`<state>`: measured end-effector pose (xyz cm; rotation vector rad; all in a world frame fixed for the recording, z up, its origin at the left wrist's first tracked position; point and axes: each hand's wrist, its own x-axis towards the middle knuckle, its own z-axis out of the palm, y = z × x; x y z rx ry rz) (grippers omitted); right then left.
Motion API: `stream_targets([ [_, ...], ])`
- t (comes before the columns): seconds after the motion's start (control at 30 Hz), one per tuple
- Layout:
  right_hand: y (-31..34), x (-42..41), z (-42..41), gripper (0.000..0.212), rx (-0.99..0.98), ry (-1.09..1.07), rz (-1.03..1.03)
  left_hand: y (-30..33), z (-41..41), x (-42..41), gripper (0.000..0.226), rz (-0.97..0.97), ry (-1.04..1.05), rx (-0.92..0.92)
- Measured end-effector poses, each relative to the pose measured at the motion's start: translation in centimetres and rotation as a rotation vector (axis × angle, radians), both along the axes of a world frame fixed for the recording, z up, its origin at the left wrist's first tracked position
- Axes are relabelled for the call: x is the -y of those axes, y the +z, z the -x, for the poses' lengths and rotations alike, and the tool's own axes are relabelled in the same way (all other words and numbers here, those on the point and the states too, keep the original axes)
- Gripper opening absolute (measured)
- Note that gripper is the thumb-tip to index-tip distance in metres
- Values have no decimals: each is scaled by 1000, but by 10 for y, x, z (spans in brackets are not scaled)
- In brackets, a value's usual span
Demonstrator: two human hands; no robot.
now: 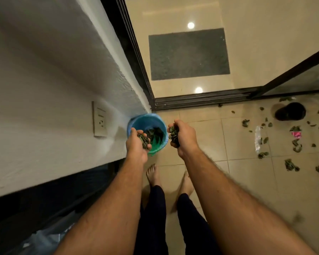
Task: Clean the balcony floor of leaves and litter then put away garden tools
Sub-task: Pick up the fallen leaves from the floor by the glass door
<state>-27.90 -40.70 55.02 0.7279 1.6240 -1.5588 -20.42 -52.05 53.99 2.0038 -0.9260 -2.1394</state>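
Above the bucket: leaves gripped in the left hand and right hand.
The right grip is held beside the rim; leaves released there could be spilled onto the floor.

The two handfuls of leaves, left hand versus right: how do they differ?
The left hand holds its leaves over the blue bucket, while the right hand grips its leaves beside the rim, over the tiles. The left handful lies lower in the palm; the right is clenched tighter. Both are dark green and crumpled.
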Motion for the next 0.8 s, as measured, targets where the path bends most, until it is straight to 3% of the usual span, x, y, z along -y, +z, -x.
stream_targets([
  [0.23, -126, 26, -1, 26, 33, -25, -63, -119, 4, 28, 49, 32, -81, 85],
  [0.43, -195, 54, -2, 23, 34, -1, -67, -190, 9, 46, 61, 21, -67, 67],
  [0.73, -255, 86, 2, 27, 130, -32, -87, -259, 0, 68, 66, 53, -88, 97],
  [0.8, -259, 88, -2, 36, 149, -32, -53, -265, -3, 70, 71, 45, -82, 87],
])
